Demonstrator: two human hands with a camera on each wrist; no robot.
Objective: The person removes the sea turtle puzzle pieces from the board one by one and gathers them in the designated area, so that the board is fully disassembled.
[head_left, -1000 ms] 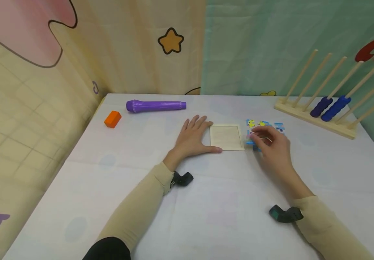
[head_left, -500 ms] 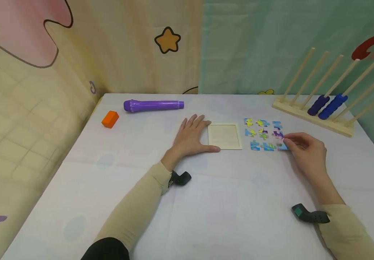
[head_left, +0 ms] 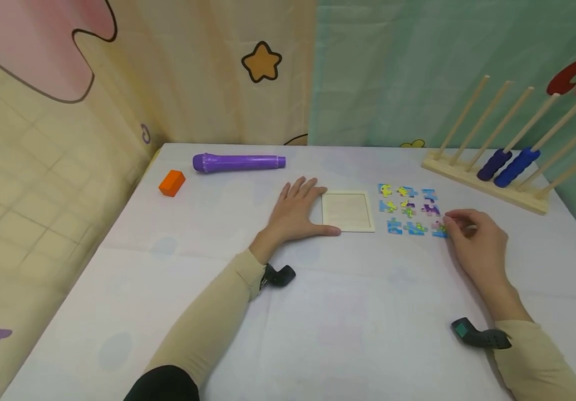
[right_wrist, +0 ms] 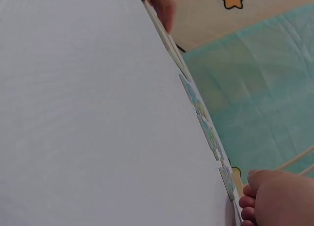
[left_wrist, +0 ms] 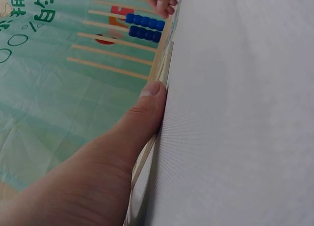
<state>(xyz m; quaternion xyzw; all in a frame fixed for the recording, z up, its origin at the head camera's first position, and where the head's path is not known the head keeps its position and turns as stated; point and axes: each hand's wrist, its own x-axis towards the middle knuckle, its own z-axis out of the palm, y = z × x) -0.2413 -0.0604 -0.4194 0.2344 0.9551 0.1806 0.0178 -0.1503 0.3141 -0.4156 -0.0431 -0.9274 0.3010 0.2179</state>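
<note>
My left hand (head_left: 290, 211) lies with fingers spread at the left side of a square wooden puzzle tray (head_left: 370, 227), its thumb on the near edge. The left wrist view shows that thumb (left_wrist: 142, 108) against the thin tray edge. Right of the tray, several colourful jigsaw pieces (head_left: 414, 229) lie spaced apart in three rows. My right hand (head_left: 478, 239) is beside the near right jigsaw piece (head_left: 438, 229), fingers loosely bent and holding nothing that I can see. In the right wrist view, a small gap shows between the thumb and the nearest piece (right_wrist: 226, 184).
A purple toy microphone (head_left: 240, 162) and an orange block (head_left: 172, 183) lie at the far left of the white table (head_left: 318, 317). At the far right stands a wooden peg rack (head_left: 488, 186) with blue beads on two pegs. Curtains hang behind the table.
My right hand has moved right, from over the jigsaw pieces to the near right piece, then just off it. That piece now lies uncovered. My left hand and the tray stay in place.
</note>
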